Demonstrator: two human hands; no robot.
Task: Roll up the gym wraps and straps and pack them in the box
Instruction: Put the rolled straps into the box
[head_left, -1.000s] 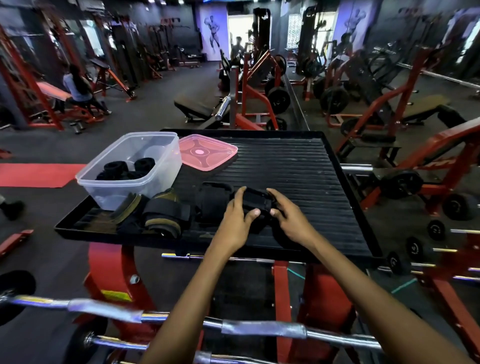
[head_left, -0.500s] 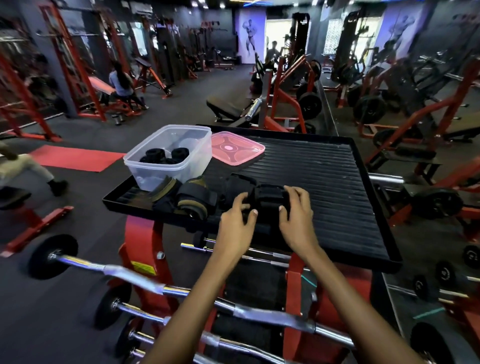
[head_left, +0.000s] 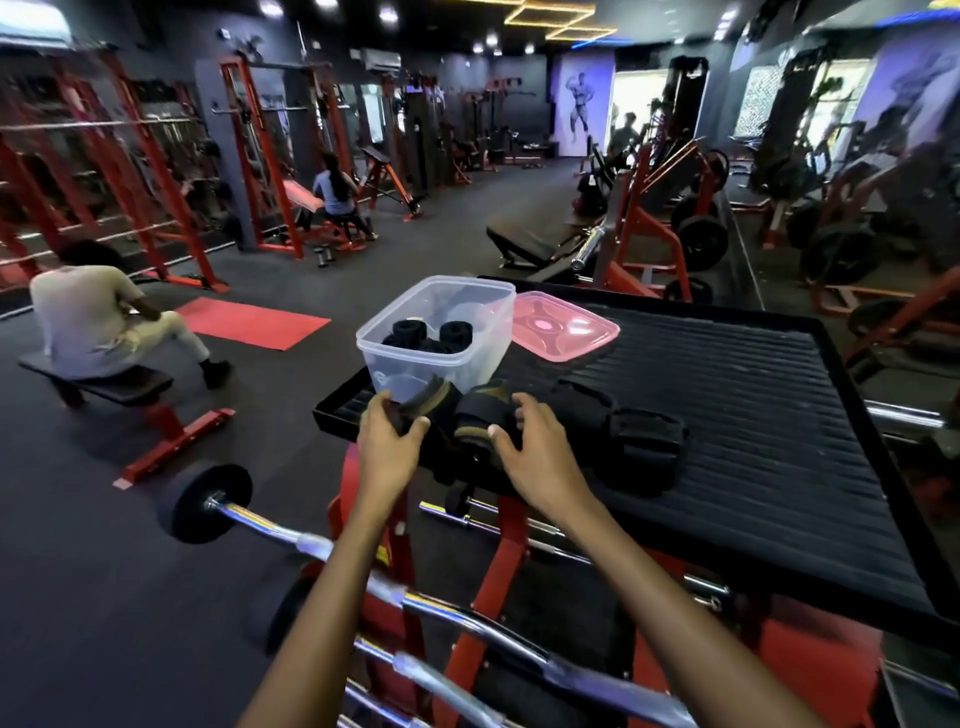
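A clear plastic box (head_left: 483, 312) stands at the far left of the black ribbed tray (head_left: 753, 415) and holds several rolled black wraps (head_left: 453, 332). In front of the box lies a pile of black wraps with olive edges (head_left: 475, 423). My left hand (head_left: 387, 447) pinches an olive-edged strap (head_left: 422, 401) at the pile's left end. My right hand (head_left: 540, 449) is spread over the pile's right side, fingertips and thumb touching it. A black wrap (head_left: 644, 441) lies loose on the tray to the right of my hands.
A pink lid (head_left: 563, 327) lies on the tray right of the box. Chrome barbells (head_left: 467, 629) on a red rack sit below the tray's near edge. One person sits on a bench (head_left: 111, 384) at left, another farther back.
Both hands left the black wrap in the tray's middle and moved left to the olive-edged pile by the box. The black wrap now lies free. The view swung left.
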